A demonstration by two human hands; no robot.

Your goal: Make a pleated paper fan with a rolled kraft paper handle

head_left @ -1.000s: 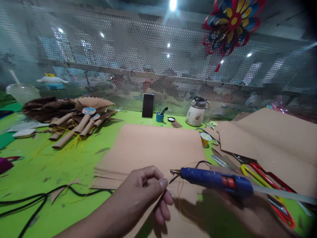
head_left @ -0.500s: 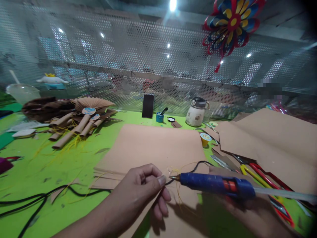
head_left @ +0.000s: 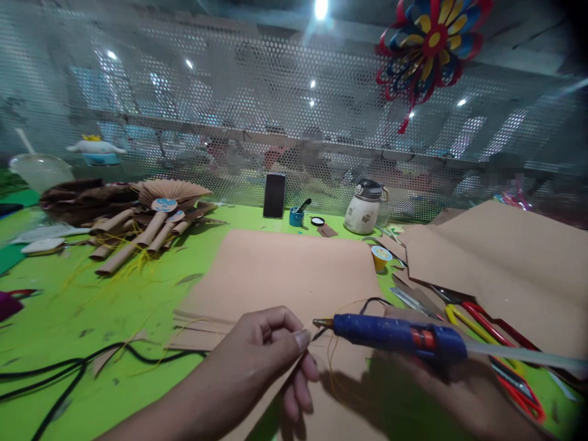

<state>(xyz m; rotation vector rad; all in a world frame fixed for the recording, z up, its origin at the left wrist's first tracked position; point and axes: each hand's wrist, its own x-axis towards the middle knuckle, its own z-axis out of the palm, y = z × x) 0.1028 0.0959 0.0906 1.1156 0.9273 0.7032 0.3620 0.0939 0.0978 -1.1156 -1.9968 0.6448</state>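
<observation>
Blue glue gun (head_left: 399,334) lies level in right hand (head_left: 459,389); curled left hand (head_left: 271,349) pinches dark cord (head_left: 320,333).

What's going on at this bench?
Someone's right hand holds a blue glue gun with a brass-colored tip and a translucent glue stick out its back. Their left hand pinches what looks like a thin black cord just by the tip. Both hands are above brown paper sheets on a bright green tabletop. I can't make out any glue on the cord.
</observation>
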